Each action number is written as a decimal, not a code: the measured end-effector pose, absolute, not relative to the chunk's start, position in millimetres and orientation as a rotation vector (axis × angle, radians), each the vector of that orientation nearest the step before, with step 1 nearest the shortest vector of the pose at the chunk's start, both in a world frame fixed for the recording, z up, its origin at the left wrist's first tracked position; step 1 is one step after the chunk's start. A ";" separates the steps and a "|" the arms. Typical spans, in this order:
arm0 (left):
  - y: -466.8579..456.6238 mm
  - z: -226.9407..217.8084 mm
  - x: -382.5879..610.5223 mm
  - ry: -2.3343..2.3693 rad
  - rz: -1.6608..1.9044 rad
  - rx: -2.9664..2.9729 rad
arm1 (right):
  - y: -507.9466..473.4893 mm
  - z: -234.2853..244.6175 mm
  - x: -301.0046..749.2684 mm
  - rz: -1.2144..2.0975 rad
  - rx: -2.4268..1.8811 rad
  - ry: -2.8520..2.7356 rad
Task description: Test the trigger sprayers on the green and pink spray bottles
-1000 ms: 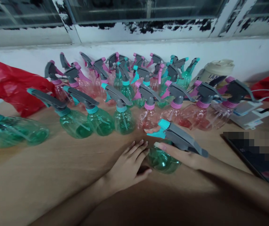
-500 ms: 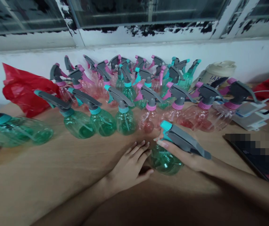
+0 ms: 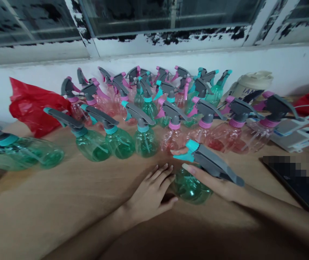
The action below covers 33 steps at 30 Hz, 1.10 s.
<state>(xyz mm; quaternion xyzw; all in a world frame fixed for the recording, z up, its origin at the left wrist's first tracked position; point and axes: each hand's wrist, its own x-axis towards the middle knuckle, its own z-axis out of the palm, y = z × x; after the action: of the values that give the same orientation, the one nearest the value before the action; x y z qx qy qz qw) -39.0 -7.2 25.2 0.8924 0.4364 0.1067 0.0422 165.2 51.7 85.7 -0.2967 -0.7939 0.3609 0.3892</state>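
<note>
My right hand [image 3: 211, 180] is wrapped round the neck of a green spray bottle [image 3: 191, 187] with a grey and turquoise trigger head. That bottle stands on the table in front of me, its nozzle pointing left. One finger stretches out behind the turquoise trigger, and the thumb lies across the near side of the neck. Just left of the bottle, my left hand [image 3: 151, 191] rests flat on the table, palm down, fingers extended, holding nothing. Beyond my hands runs a row of green spray bottles [image 3: 145, 141] and pink spray bottles [image 3: 172, 137].
More spray bottles [image 3: 149, 104] crowd against the white wall. A red plastic bag [image 3: 35, 108] sits at the left, near green bottles [image 3: 35, 153]. To the right are a pale cup [image 3: 254, 85], white boxes [image 3: 292, 133], cables and a dark tablet or phone [image 3: 287, 178].
A finger of my right hand has extended out past the turquoise trigger, which now shows more fully. The view has shifted slightly. My left hand stays flat on the table.
</note>
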 end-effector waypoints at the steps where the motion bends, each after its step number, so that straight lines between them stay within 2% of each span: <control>1: -7.3 25.0 -39.2 1.332 0.333 2.732 | 51.6 86.1 164.9 0.907 -0.755 -2.018; 13: -7.3 23.6 -39.4 1.330 0.373 2.723 | 51.5 88.6 162.9 0.836 -0.760 -2.022; 22: -7.5 25.7 -38.6 1.340 0.337 2.727 | 48.9 89.5 161.7 0.963 -0.754 -1.934; 33: -7.2 28.5 -37.9 1.343 0.365 2.708 | 51.5 89.0 163.4 0.956 -0.738 -1.958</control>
<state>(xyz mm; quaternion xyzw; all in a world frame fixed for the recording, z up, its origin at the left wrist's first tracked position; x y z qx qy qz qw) -37.9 -7.2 28.5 0.8883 0.4407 0.1198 0.0482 163.4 51.5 89.0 -0.2929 -0.7770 0.3793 0.4082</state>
